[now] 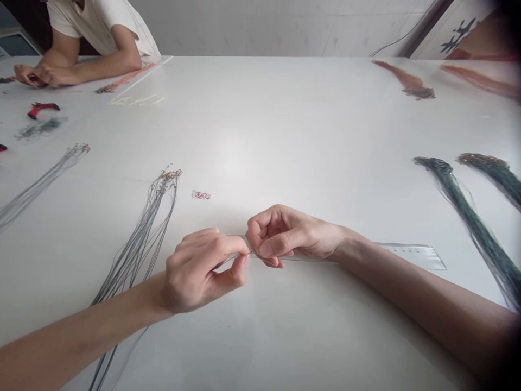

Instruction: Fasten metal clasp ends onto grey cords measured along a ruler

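Observation:
In front of me, at the middle of the table, my left hand (207, 269) and my right hand (285, 236) meet at their fingertips. Thumb and forefinger are pinched together on each. Whatever sits between the fingertips is tiny and thin, and I cannot make it out. Under my right hand and wrist lies a clear ruler (411, 255), partly hidden. Left of my hands, a bundle of thin grey cords (151, 212) with small metal ends runs beneath my left forearm. A small wrapped piece with red print (201, 195) lies just beyond my left hand.
Another grey cord bundle (49, 176) is at left, near red-handled pliers (44, 108) and a tangled dark pile (40, 127). Dark green strand bundles (468, 212) lie at right, an orange bundle (407, 80) behind. A co-worker's hands (44, 75) rest at far left.

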A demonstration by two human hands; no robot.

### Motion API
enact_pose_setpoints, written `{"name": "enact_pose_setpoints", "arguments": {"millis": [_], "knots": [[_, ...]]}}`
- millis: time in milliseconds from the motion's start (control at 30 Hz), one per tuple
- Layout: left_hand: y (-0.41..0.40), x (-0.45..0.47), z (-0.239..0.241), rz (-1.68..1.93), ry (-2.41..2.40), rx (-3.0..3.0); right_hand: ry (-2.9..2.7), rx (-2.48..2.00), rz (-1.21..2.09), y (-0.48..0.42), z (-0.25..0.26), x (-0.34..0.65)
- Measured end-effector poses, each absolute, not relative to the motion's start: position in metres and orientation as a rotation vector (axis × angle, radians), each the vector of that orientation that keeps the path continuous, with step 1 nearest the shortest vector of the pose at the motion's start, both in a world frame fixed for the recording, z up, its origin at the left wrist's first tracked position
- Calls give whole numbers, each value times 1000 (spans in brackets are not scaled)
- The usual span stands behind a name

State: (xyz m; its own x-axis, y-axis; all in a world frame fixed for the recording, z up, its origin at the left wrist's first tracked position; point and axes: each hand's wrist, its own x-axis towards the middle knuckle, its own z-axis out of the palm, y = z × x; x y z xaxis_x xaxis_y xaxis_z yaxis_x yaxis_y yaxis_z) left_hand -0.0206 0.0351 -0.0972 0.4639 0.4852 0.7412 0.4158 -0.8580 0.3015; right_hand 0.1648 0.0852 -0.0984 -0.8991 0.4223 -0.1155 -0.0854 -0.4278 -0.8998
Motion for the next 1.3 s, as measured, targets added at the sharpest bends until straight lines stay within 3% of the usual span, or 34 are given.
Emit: {"name": "enact_pose_setpoints", "arguments": {"millis": [1300], "knots": [[35, -20, -95, 1392, 785, 2649, -1457, -444, 2392, 85, -99, 165]]}}
